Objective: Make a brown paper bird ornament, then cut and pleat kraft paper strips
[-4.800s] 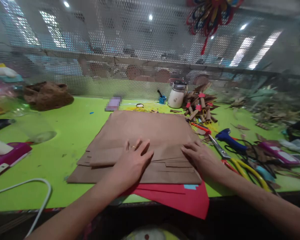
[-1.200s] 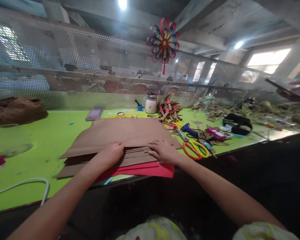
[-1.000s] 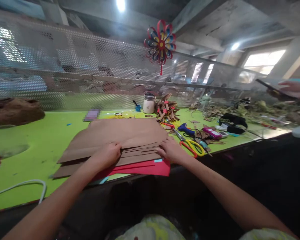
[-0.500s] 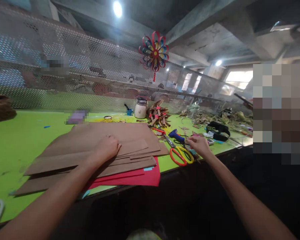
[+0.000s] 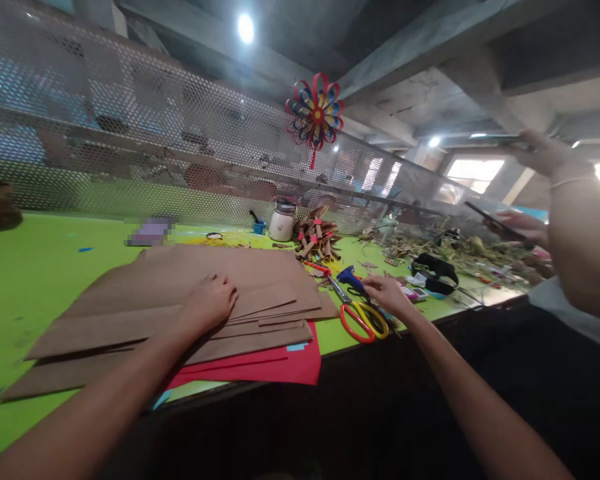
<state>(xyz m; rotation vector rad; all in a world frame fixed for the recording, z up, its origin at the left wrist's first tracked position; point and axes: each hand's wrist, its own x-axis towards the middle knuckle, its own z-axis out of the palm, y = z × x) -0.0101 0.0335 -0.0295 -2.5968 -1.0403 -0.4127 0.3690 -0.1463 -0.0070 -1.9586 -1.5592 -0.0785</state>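
Stack of brown paper sheets lies across green desk, near edges straight, layered unevenly; smooth red paper shows beneath. My left hand rests on top, palm down, fingers loosely bent, gripping nothing I can see. My right hand is just beside blue glue gun, near metal scissors with rounded red and yellow handles; fingertips narrow, cannot tell if pinching anything. I judge sheets light, bendy, easily creased; best held along near edge.
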